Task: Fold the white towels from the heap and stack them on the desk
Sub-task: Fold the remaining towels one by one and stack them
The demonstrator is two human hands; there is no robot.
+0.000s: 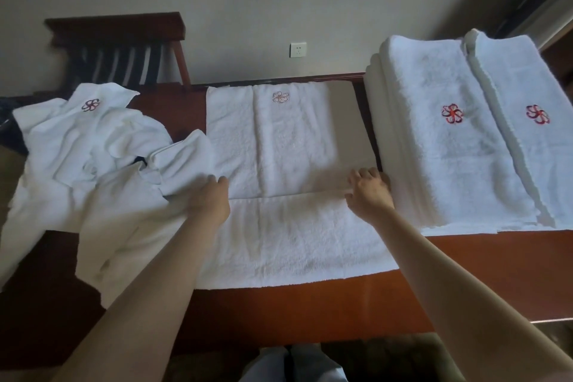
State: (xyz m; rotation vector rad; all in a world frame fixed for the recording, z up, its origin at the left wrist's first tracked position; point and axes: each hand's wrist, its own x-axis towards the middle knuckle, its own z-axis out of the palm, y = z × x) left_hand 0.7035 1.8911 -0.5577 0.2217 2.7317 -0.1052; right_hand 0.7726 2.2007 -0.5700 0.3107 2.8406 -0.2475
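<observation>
A white towel (pixel 288 170) lies spread on the middle of the brown desk (pixel 310 304), its near part folded up to a straight edge. My left hand (pixel 210 198) grips the left end of that folded edge. My right hand (pixel 369 192) holds the right end, fingers curled over the cloth. A heap of crumpled white towels (pixel 90 158) with a red flower emblem lies at the left, touching my left hand. At the right stands a stack of folded towels (pixel 449 139) in two side-by-side piles, each with a red emblem on top.
A dark wooden chair (pixel 121 46) stands behind the desk at the left, against a grey wall with a white socket (pixel 298 49). The desk's front edge runs just before my legs (pixel 294 363). A dark item (pixel 9 130) lies at the far left.
</observation>
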